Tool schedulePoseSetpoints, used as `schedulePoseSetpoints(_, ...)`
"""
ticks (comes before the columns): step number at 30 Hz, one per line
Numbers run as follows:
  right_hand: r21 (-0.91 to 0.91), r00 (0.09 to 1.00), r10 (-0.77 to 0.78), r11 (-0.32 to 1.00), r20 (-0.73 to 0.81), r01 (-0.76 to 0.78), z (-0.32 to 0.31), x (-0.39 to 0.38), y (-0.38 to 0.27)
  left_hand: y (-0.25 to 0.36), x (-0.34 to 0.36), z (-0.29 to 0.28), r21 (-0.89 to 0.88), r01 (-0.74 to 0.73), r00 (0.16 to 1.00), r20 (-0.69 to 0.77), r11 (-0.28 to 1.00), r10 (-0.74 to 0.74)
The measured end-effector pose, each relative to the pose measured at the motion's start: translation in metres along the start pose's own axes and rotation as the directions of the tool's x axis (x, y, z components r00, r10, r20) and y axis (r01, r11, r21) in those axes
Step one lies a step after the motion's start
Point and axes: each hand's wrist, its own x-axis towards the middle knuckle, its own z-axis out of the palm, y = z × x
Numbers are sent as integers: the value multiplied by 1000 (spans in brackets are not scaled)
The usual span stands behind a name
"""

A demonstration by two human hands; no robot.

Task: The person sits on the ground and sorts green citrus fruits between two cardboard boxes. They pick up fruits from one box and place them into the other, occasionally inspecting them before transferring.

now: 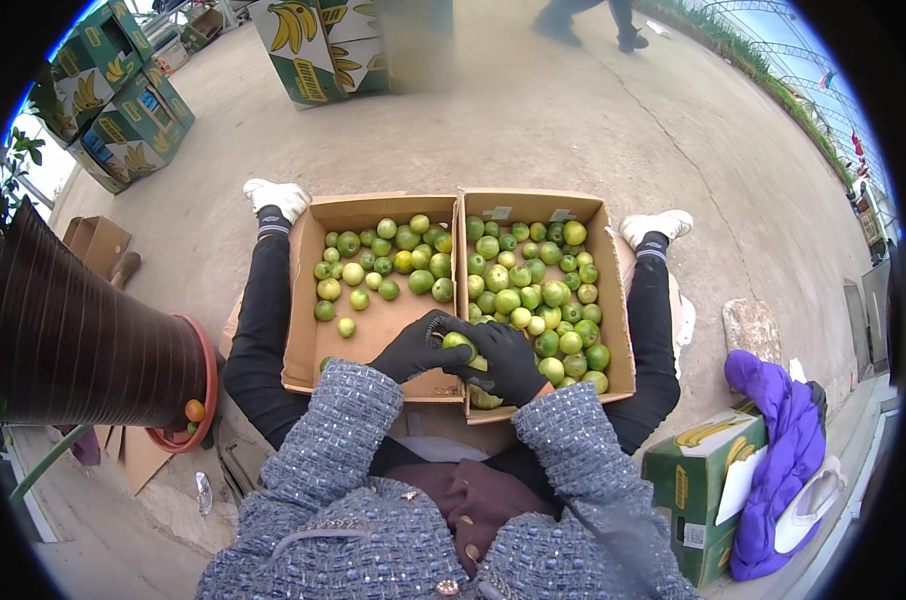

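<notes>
Centre of frame: my left hand [420, 347] and right hand [503, 360], both black-gloved, close together around one green fruit [458, 343], above the seam between the left box [303, 330] and right box [613, 300].

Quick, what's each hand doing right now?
Left hand: closed on a green fruit.
Right hand: curled against the same fruit, grip unclear.
</notes>
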Motion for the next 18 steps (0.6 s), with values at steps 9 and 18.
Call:
schedulePoseSetpoints(9, 735, 668, 707, 578, -234, -354, 15, -4, 45, -36, 1, -33, 509, 168, 911, -407, 844, 64)
schedulePoseSetpoints(18, 954, 613, 788, 225, -60, -196, -5, -2, 48, -29, -24, -55, 844, 530, 783, -447, 86, -433)
